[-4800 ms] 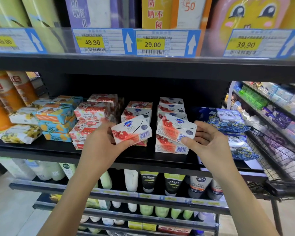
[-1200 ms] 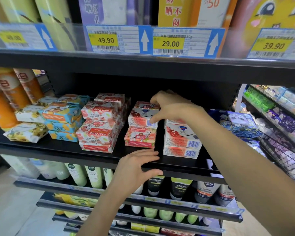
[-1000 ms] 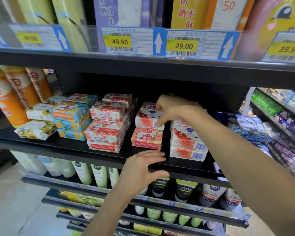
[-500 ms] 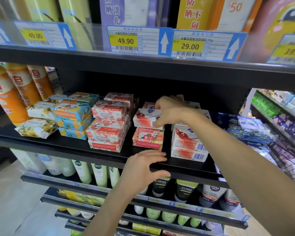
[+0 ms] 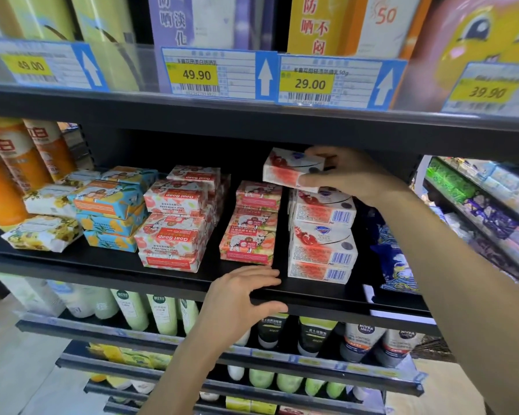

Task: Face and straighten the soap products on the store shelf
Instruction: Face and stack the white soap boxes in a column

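On the middle shelf (image 5: 102, 266), head view: the right hand (image 5: 354, 175) pinches a white pomegranate-print soap box (image 5: 291, 172) by its right end, fingers over the top, thumb at the lower front edge. The box is tilted, clear of the shelf and just above the stack of matching boxes (image 5: 322, 238). The left hand (image 5: 243, 295) lies flat on the shelf's front edge with fingers straight, holding nothing, just in front of the pink sheep-print stack (image 5: 249, 235).

Assessment: a thin carton over a solid bar, likely light, stiff-walled and smooth, with corners that could crush. An end grip lets it swing. Holding across the two long faces is advised when squaring it onto the stack.
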A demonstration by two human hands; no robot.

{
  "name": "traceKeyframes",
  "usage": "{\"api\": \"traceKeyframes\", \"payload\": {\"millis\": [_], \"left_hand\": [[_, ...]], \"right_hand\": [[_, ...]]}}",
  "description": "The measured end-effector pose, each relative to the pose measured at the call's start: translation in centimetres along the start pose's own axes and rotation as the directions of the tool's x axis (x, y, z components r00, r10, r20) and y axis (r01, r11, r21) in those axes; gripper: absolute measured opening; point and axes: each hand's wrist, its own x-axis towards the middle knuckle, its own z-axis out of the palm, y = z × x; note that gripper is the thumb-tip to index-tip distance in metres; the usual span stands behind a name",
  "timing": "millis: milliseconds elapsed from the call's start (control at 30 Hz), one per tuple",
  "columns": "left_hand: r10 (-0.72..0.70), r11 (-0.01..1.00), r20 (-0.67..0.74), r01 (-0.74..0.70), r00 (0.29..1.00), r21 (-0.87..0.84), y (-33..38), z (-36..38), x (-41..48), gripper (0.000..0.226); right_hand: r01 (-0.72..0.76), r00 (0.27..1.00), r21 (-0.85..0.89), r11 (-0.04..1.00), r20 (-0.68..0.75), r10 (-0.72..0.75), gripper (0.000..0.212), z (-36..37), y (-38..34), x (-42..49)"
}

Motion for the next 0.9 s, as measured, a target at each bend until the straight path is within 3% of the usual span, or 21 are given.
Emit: {"api": "traceKeyframes", "payload": {"millis": [100, 367, 600, 900], "left_hand": [[0.002, 1.0, -0.005, -0.002, 1.0, 0.001, 0.0, 0.0, 0.0, 0.049], [-0.014, 1.0, 0.003, 0.014, 1.0, -0.003, 0.1, -0.2, 0.0, 0.049], [-0.018, 1.0, 0.009, 0.018, 1.0, 0.002, 0.1, -0.2, -0.1, 0.048], [-0.026, 0.999, 0.01, 0.026, 1.0, 0.032, 0.2, -0.2, -0.1, 0.047]], "right_hand": [[-0.013, 0.999, 0.097, 0.995, -0.044, 0.018, 0.049, -1.1, 1.3, 0.0], [-0.045, 0.995, 0.173, 0.984, -0.082, 0.06, 0.048, -2.8, 3.1, -0.9], [-0.01, 1.0, 0.158, 0.987, -0.024, 0.014, 0.065, -2.7, 2.8, -6.4], [0.015, 0.996, 0.176, 0.984, -0.092, 0.001, 0.075, -0.3, 5.1, -11.5]]}}
